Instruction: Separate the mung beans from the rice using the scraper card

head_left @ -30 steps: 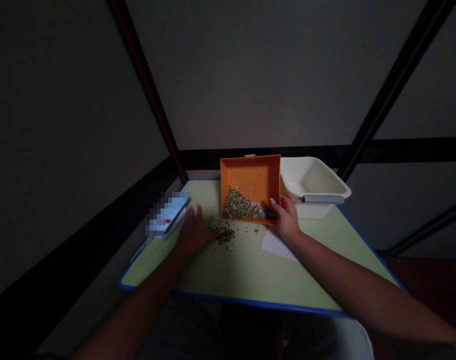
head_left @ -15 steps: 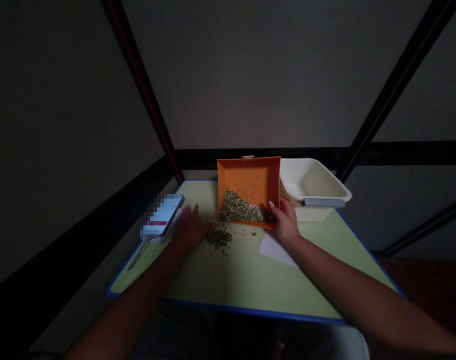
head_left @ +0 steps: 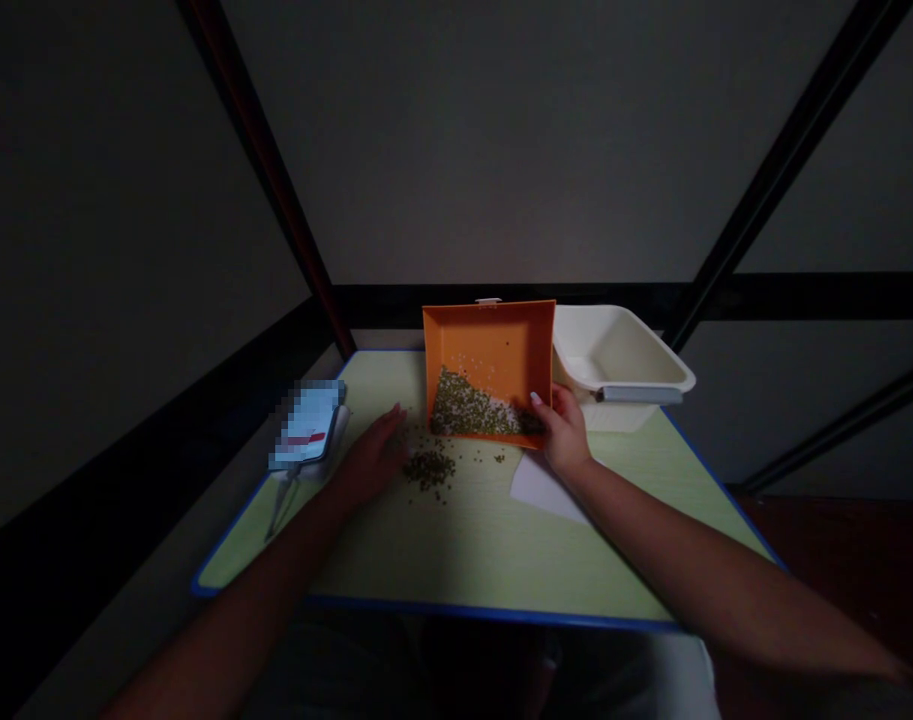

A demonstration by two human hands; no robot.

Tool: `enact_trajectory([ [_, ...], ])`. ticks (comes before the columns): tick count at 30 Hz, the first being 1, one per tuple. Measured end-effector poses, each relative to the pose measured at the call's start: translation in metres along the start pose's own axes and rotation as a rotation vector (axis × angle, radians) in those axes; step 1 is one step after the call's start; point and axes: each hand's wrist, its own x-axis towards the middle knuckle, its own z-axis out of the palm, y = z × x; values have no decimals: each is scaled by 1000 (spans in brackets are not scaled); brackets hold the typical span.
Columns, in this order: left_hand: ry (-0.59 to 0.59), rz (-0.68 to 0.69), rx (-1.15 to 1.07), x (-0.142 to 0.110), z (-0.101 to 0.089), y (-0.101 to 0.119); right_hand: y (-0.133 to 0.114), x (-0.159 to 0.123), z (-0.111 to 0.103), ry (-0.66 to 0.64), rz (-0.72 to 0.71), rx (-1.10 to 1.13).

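Observation:
An orange box (head_left: pixel 493 335), tilted so its inside faces me, holds green beans and white grains (head_left: pixel 475 408) gathered along its lower edge. My right hand (head_left: pixel 566 432) grips its lower right corner, thumb inside and fingers behind. On the table, just in front of the box, lies a small pile of green beans (head_left: pixel 429 468) with some scattered around it. My left hand (head_left: pixel 372 455) is beside the pile on its left, fingers stretched out and somewhat blurred, holding nothing that I can see.
At the back right stands a white plastic basin (head_left: pixel 621 350) with a grey handle (head_left: pixel 640 395). A phone (head_left: pixel 306 425) is propped at the table's left edge, a cable beside it. A white sheet of paper (head_left: pixel 542 488) lies partly under my right wrist. Blue edging borders the green table (head_left: pixel 486 560).
My left hand has turned from lying with fingers spread to standing more on its side next to the pile. My right hand still holds the box; the whole view has shifted slightly.

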Motion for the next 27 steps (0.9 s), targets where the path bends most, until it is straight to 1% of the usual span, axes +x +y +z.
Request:
enact_trajectory([
  [2,-8,12,5,-6,0,0,0,0,0,0,7,1],
  [5,2,-27,35,-11,2,1,1,0,0,2,9,1],
  [10,-7,-40,70,-21,14,15,2,-1,1,5,-9,-1],
  [12,11,-64,92,-21,15,19,2,-1,1,7,-14,1],
  [15,74,-144,149,-7,11,20,3,0,1,17,-11,12],
  [18,116,-203,213,19,8,18,3,0,1,17,8,30],
  [21,134,-254,268,41,9,16,1,-1,1,11,25,48],
  [24,157,-288,306,51,11,13,1,-2,1,6,34,59],
  [27,182,-296,329,55,10,7,3,-1,0,7,44,62],
])
